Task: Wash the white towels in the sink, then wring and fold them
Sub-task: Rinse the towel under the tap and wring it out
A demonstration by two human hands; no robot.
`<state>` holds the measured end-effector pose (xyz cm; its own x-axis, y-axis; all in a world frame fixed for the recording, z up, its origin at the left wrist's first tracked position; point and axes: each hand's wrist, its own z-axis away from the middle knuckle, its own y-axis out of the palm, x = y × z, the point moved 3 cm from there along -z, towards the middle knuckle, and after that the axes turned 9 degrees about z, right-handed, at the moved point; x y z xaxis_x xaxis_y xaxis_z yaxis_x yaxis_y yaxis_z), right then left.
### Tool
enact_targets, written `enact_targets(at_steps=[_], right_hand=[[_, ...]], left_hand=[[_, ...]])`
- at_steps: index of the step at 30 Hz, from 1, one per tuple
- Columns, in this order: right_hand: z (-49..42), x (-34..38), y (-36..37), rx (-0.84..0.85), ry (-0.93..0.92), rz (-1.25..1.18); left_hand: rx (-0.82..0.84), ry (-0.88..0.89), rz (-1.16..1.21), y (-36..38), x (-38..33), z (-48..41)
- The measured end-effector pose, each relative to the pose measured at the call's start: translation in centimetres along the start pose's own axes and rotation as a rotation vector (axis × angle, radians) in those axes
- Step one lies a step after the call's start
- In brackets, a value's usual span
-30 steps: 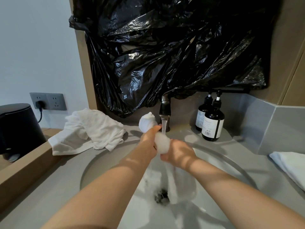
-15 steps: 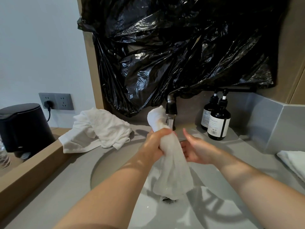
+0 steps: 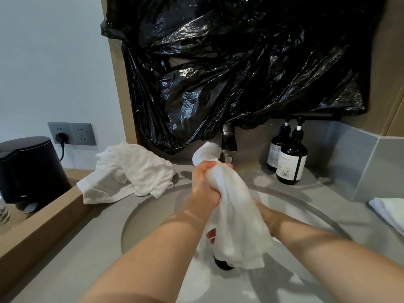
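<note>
Wet towel (image 3: pixel 234 206): white, bunched lengthwise, hanging over the sink (image 3: pixel 153 215) bowl, lower end just above the drain (image 3: pixel 223 264). Top end sticks up as a rounded knob just beside the tap (image 3: pixel 228 141). Tap is running; stream (image 3: pixel 228 159) falls close behind my knuckles.

L hand (image 3: pixel 204 184): fist closed round the towel's upper part, firm grip. R hand (image 3: pixel 265 215): mostly hidden behind the cloth. It comes in from the right at approx. mid-length, and fingertips (image 3: pixel 211 234) show past the towel's left edge, so the fingers wrap round it from the back. Both forearms bare, reaching over the bowl.

Surface (image 3: pixel 65 259), grey:
- Second white towel (image 3: pixel 135 171), crumpled heap at back left of the bowl, one edge lying toward the wooden ledge (image 3: pixel 43 217).
- Third white towel (image 3: pixel 389 213) at far right, cut off by the frame edge; can't tell how it is folded.
- Two dark pump bottles (image 3: pixel 291 158) w/ white labels, upright at back right, one just in front of the other, near the tap but apart from it.

Wall: black plastic sheeting (image 3: pixel 240 62) covers the area above the tap, lower edge hanging down to the tap's top. Grey double socket (image 3: pixel 72 133) at left, one plug in. Black bin (image 3: pixel 30 167) beyond the ledge, below the socket.
</note>
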<state>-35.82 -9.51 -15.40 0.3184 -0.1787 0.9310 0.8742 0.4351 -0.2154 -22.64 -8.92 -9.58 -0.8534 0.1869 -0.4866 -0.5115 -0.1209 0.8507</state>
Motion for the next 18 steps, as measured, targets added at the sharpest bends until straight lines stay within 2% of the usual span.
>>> enact_targets(at_steps=[4, 8, 13, 16, 18], right_hand=[[1.4, 1.4, 0.9, 0.046, -0.058, -0.268], [-0.1, 0.5, -0.2, 0.121, 0.027, -0.277], [0.3, 0.3, -2.0, 0.167, -0.030, -0.063], [0.9, 1.1, -1.8, 0.267, -0.018, 0.231], [1.4, 2.0, -1.4, 0.200, -0.004, 0.402]], left_hand=[[-0.001, -0.021, 0.076, -0.9, -1.1, -0.4], [0.019, 0.009, 0.040, -2.0, -2.5, -1.2], [-0.021, 0.069, -0.126, -2.8, -2.7, -2.7], [-0.091, 0.108, -0.215, -2.7, -2.3, -2.9], [-0.140, 0.136, -0.234, -2.7, -2.1, -2.8]])
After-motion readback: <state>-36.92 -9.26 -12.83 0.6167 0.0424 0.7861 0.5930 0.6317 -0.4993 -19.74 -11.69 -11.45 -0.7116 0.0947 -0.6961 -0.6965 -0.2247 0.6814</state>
